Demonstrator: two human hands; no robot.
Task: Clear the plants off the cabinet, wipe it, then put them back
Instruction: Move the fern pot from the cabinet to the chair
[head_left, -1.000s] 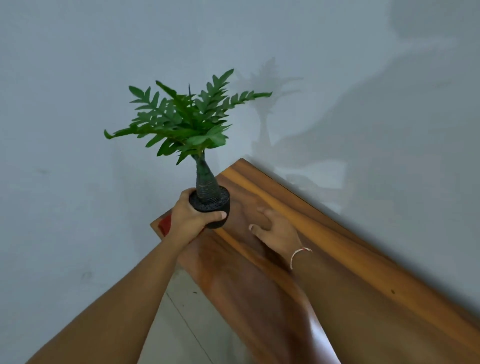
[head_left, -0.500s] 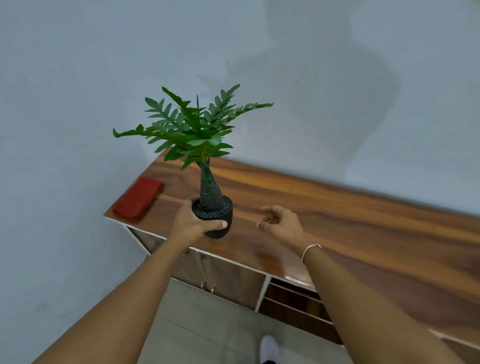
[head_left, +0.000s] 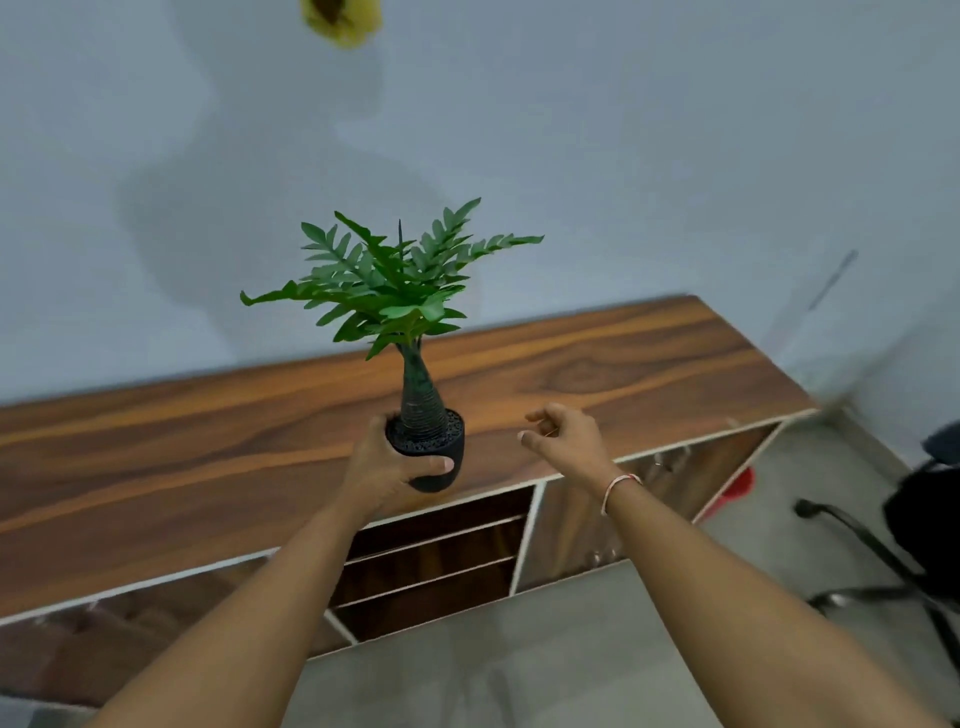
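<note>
A small green plant with a ribbed dark stem stands in a round black pot. My left hand grips the pot from the left and holds it upright in the air, above the front edge of the long wooden cabinet. My right hand hovers just right of the pot with loosely curled fingers and holds nothing. It is apart from both pot and cabinet top.
The cabinet stands against a pale grey wall and has open shelves below its middle. A black office chair stands on the floor at the right. Something red lies beside the cabinet's right end. A yellow object is at the top edge.
The view has swung right along the cabinet; the red cloth at its left end is out of sight. My left hand still holds the pot. My right hand has lifted off the cabinet top.
</note>
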